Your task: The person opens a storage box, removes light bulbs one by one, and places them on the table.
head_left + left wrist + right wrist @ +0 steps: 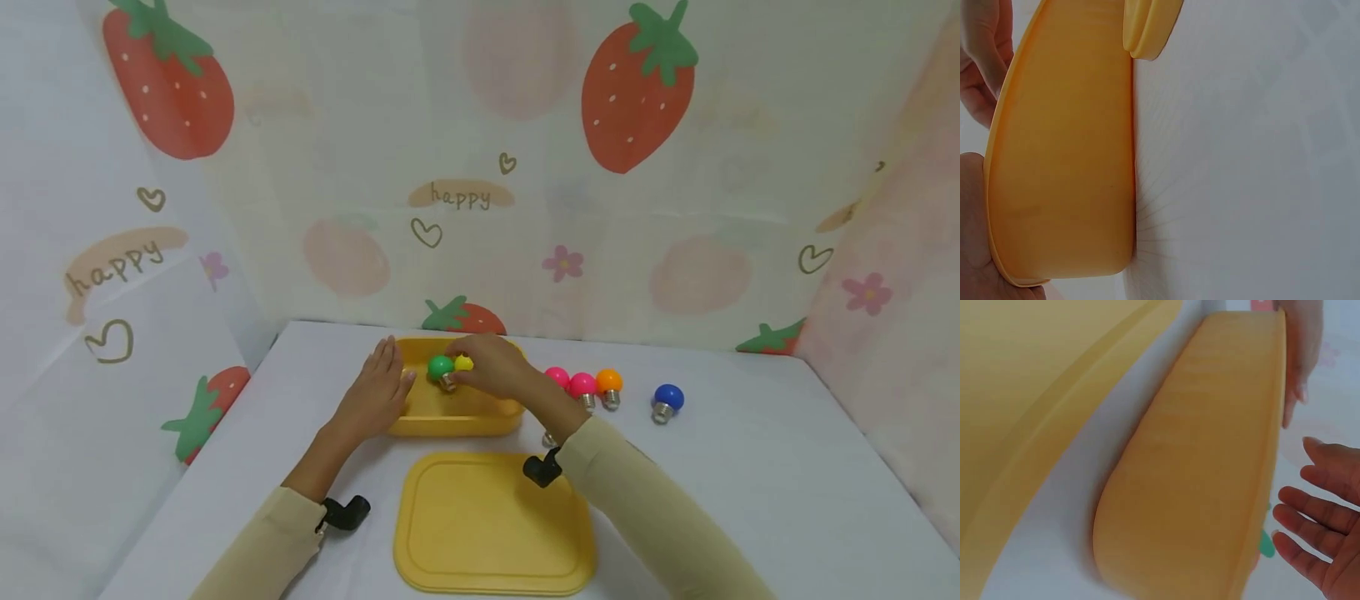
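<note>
A yellow plastic box [457, 427] stands lidless at the far side of the table. Inside lie a green bulb [440, 367] and a yellow bulb [464, 363], both toy-like with metal screw bases. My left hand [375, 393] rests on the box's left rim, its fingers straight; the left wrist view shows this hand [971, 231] against the rim. Over the box hovers my right hand [491, 365], beside the two bulbs. The right wrist view shows its fingers [1310, 506] spread and loosely bent, with nothing between them.
Right of the box lie two pink bulbs [582, 385], an orange bulb [610, 383] and a blue bulb [668, 400]. Another metal base [549, 439] shows partly under my right wrist. A flat yellow lid [495, 525] lies in front of the box. Patterned cloth [450, 125] hangs behind.
</note>
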The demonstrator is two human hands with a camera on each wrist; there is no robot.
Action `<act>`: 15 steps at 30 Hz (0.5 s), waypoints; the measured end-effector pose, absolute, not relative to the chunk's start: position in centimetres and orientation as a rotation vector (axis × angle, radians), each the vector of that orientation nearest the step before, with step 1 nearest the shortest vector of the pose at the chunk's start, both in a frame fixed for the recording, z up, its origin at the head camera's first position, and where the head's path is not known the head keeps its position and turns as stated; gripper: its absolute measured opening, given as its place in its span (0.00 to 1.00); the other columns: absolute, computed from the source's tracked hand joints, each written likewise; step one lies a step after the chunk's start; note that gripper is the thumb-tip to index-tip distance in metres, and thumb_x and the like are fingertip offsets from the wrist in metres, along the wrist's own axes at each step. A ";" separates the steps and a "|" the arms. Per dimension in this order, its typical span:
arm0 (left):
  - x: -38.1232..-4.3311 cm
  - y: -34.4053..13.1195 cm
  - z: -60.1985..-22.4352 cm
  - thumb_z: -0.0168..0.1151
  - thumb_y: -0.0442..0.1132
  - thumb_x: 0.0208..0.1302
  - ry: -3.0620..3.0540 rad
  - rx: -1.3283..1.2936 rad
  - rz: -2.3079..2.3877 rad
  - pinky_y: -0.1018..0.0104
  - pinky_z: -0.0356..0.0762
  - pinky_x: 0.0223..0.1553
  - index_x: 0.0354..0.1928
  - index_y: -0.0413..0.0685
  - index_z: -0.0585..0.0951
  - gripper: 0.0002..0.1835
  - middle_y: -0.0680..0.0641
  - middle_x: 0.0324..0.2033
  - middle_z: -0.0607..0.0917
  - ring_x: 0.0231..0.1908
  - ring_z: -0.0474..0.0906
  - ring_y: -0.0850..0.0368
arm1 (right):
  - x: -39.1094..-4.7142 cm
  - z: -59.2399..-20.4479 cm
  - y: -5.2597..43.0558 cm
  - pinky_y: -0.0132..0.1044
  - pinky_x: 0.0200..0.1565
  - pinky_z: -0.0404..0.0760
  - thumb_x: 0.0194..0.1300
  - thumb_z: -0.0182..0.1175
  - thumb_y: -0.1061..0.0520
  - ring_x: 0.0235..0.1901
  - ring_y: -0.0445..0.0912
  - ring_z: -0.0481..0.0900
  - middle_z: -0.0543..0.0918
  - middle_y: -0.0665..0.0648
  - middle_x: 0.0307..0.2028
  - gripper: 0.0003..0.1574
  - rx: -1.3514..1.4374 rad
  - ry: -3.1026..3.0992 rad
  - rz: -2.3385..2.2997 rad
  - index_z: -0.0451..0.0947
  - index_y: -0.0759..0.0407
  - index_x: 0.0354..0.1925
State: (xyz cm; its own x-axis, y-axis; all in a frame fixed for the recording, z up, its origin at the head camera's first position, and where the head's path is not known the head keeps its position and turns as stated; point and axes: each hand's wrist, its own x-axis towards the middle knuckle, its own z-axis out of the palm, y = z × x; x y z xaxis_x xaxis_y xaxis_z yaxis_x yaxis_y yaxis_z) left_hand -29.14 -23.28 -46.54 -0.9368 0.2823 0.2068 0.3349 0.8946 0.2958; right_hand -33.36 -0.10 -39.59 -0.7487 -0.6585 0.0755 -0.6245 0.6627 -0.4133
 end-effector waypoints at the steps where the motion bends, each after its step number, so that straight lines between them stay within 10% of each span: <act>1: -29.1 -23.3 -46.5 0.37 0.49 0.84 -2.897 -0.475 -0.485 0.43 0.43 0.76 0.75 0.22 0.49 0.37 0.27 0.77 0.47 0.78 0.40 0.35 | -33.5 -39.7 -0.3 0.48 0.61 0.77 0.67 0.69 0.52 0.57 0.53 0.80 0.85 0.57 0.56 0.26 -1.070 2.781 -0.656 0.81 0.60 0.60; 15: -29.3 -23.4 -46.7 0.37 0.49 0.84 -2.884 -0.486 -0.489 0.43 0.43 0.76 0.75 0.22 0.49 0.36 0.27 0.77 0.47 0.78 0.40 0.35 | -35.5 -41.5 -3.4 0.42 0.62 0.77 0.70 0.66 0.55 0.50 0.48 0.80 0.85 0.56 0.55 0.23 -1.107 2.768 -0.542 0.81 0.62 0.60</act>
